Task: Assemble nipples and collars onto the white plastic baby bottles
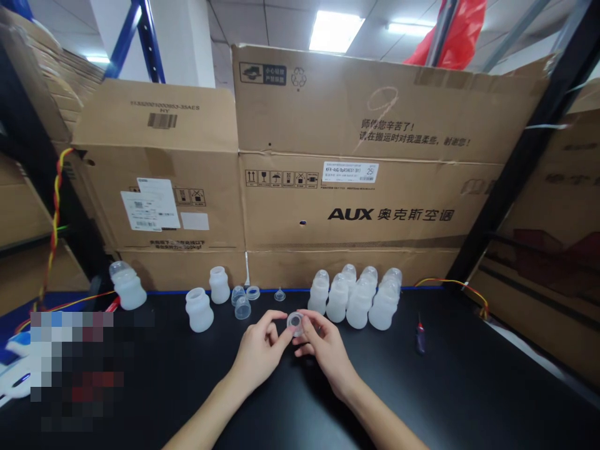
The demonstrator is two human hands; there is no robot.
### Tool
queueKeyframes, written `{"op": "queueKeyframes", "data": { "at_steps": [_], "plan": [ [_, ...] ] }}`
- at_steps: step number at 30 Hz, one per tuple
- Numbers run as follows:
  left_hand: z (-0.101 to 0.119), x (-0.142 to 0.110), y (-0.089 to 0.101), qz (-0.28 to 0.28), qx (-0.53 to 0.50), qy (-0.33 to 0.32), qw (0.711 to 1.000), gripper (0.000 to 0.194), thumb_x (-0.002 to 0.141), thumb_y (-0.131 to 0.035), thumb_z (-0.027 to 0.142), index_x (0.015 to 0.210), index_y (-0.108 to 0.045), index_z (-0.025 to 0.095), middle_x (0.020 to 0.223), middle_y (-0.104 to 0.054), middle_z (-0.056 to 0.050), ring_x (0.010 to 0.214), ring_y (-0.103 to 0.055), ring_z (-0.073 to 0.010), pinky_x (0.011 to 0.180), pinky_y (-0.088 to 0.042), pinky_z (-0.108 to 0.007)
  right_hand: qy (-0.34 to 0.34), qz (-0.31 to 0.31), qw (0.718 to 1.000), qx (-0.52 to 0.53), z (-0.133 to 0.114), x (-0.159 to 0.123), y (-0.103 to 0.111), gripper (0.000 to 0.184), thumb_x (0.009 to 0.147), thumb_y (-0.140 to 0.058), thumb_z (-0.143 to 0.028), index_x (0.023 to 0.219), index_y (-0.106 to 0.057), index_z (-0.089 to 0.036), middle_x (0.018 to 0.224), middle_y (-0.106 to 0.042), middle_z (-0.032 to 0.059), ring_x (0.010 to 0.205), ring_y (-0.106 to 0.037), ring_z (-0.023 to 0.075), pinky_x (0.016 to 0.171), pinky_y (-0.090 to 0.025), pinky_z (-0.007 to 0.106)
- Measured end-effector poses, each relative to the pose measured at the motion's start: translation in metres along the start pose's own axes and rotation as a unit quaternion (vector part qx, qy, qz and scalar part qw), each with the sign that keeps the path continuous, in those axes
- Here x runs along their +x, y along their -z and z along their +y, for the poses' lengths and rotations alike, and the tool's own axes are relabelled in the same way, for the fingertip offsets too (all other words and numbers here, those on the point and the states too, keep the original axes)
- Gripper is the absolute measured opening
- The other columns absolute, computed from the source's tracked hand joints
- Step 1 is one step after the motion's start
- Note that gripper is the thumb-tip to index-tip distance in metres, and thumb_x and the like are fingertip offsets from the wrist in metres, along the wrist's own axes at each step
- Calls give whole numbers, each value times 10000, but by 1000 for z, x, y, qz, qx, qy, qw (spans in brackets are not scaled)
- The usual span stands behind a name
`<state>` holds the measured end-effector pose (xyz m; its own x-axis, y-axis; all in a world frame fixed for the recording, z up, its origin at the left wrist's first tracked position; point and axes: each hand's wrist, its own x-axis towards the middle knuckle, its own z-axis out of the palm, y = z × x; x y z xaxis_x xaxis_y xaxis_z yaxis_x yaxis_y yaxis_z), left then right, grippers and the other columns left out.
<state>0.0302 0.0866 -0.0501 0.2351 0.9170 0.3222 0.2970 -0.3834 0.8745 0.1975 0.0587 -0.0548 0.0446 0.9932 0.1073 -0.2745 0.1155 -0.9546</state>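
Note:
Between my fingertips is a translucent bottle collar ring (295, 321) with a round opening facing me. My left hand (259, 349) pinches its left side with thumb and forefinger. On the other side, my right hand (328, 351) grips it with thumb and fingers. Whether a nipple sits inside the ring is too small to tell. Just beyond, a clear silicone nipple (280, 294) stands on the black table. To its left are another collar ring (253, 293) and two clear caps (242, 307). Two open white baby bottles (199, 310) stand farther left.
Several capped baby bottles (360, 303) stand grouped at the back right. A screwdriver (420, 337) lies right of them. One capped bottle (128, 286) leans at the far left near a red-and-yellow cable (57, 206). Cardboard (290, 200) walls the black table's (422, 400) back.

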Motion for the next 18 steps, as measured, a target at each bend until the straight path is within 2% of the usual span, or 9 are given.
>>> {"op": "queueKeyframes", "data": {
  "at_steps": [3,6,8,12,14,16,18],
  "plan": [
    [-2,-1,-1,5,-31,13,999,259,860,-706,443,887,-707,185,530,-536,63,468,-427,-95,485,-310,-204,-15,-11,1000,25,-1,0,1,588,797,-764,-645,1130,-683,-167,959,-696,70,718,-702,170,615,-615,308],
    [1,-2,-2,3,-63,19,998,274,880,-654,449,926,-699,183,706,-689,-13,547,-576,-136,518,-442,-225,-24,-23,998,50,-2,-4,0,700,748,-852,-565,1306,-594,-228,969,-678,33,733,-725,181,665,-625,339],
    [3,-2,-3,-2,-83,19,996,288,881,-633,446,958,-693,175,798,-735,-54,609,-642,-169,566,-515,-259,-38,-29,997,54,-3,-6,-1,774,723,-887,-523,1367,-556,-250,1009,-677,33,772,-732,192,696,-626,354],
    [0,-2,-7,-8,-137,48,989,364,844,-669,420,1099,-630,163,785,-750,-52,539,-635,-161,536,-509,-265,-26,-56,998,-5,-2,-6,-3,570,739,-871,-522,1160,-722,-167,1086,-712,91,815,-694,174,711,-592,308],
    [-4,-2,-9,-12,-150,57,987,421,851,-659,396,1197,-567,174,772,-747,-34,522,-637,-163,525,-503,-264,-9,-61,998,-26,0,-4,-3,537,743,-863,-528,1117,-748,-160,1065,-730,94,785,-675,165,696,-574,299],
    [-6,-2,-8,-12,-111,36,993,392,879,-608,338,1237,-544,194,825,-760,-36,567,-666,-178,554,-518,-280,5,-51,998,-34,3,-2,-3,548,741,-858,-537,1129,-742,-166,1063,-733,93,783,-665,169,694,-564,301],
    [-5,-2,-1,20,-2,-1,1000,315,894,-542,252,1205,-585,227,901,-769,-38,660,-700,-198,624,-535,-307,26,-29,998,-44,4,-2,-2,591,744,-852,-542,1190,-714,-179,1071,-715,87,793,-651,169,706,-557,305]
  ]
}}
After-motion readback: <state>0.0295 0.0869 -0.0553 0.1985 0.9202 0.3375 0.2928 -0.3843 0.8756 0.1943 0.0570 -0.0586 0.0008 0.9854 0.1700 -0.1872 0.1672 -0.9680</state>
